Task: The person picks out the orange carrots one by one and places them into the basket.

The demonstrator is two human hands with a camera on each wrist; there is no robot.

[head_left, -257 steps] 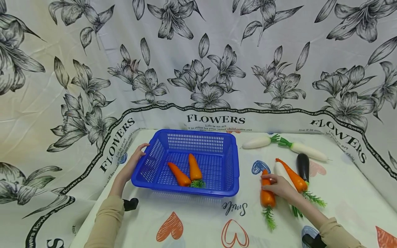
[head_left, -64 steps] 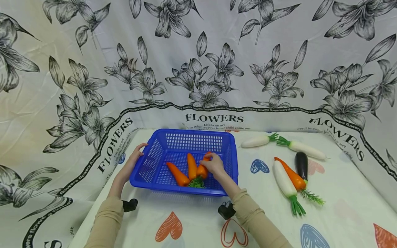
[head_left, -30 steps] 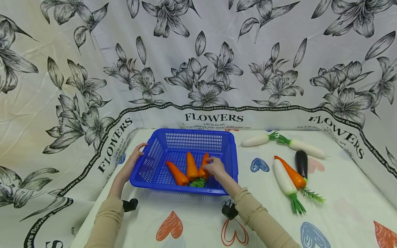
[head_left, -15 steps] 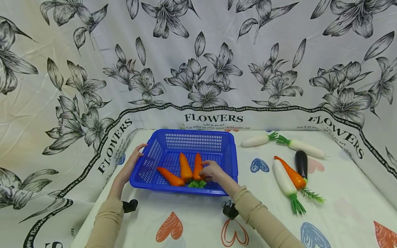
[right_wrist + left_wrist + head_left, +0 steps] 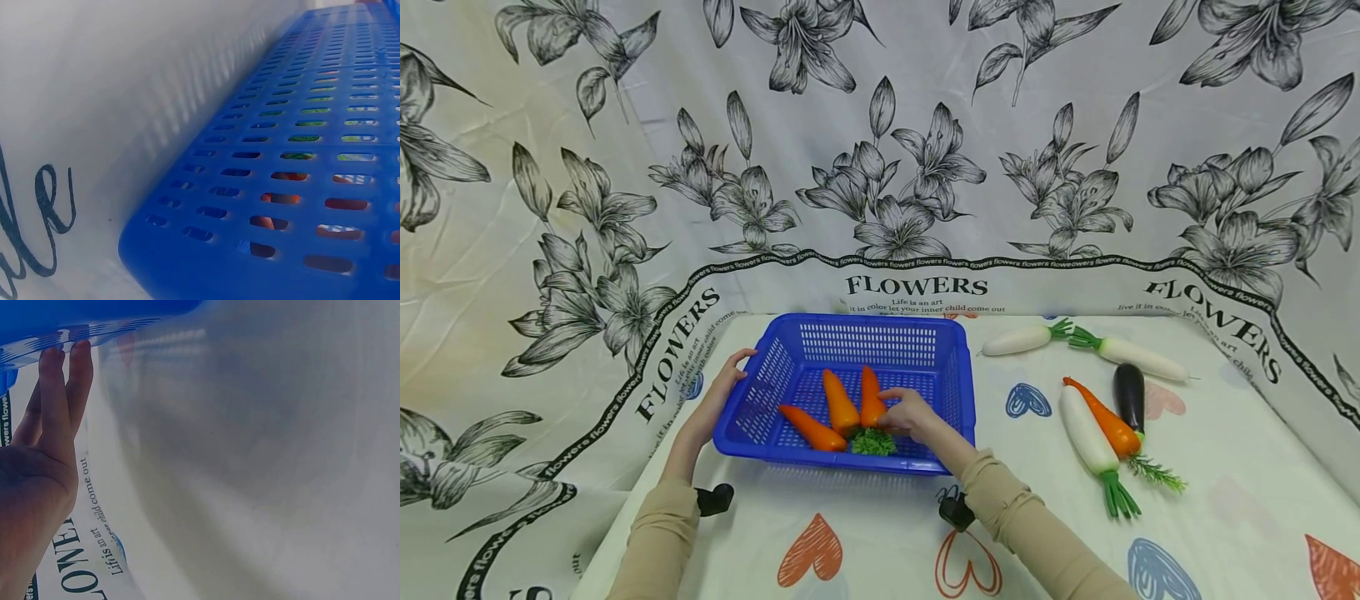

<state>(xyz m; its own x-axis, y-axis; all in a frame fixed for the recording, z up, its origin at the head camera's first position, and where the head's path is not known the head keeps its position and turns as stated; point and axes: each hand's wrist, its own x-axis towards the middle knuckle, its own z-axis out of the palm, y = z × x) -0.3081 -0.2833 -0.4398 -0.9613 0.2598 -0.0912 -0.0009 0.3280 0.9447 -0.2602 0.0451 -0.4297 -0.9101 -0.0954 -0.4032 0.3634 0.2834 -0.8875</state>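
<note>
A blue slotted basket (image 5: 958, 392) stands on the table with several carrots lying inside. My left hand (image 5: 724, 385) touches its left side near the rim; in the left wrist view the extended fingers (image 5: 56, 406) meet the basket's outer wall. Inside the basket, my right hand (image 5: 917, 415) rests its fingertips against the right side of the rightmost carrot (image 5: 870, 393). A middle carrot (image 5: 838, 400) and a left carrot (image 5: 812, 427) lie beside it, with green leaves (image 5: 873, 442) at the near end. The basket wall mostly hides the right fingers in the right wrist view.
Right of the basket lie a white radish (image 5: 1086, 429), another carrot (image 5: 1105, 421) and an eggplant (image 5: 1129, 396). Two more white radishes, one left (image 5: 1018, 340) and one right (image 5: 1142, 361), lie farther back. A floral cloth (image 5: 917, 200) hangs behind the table.
My right hand took a carrot from the table into the basket. Over the last second the carrots in the basket have shifted left. My left hand has stayed at the basket's side.
</note>
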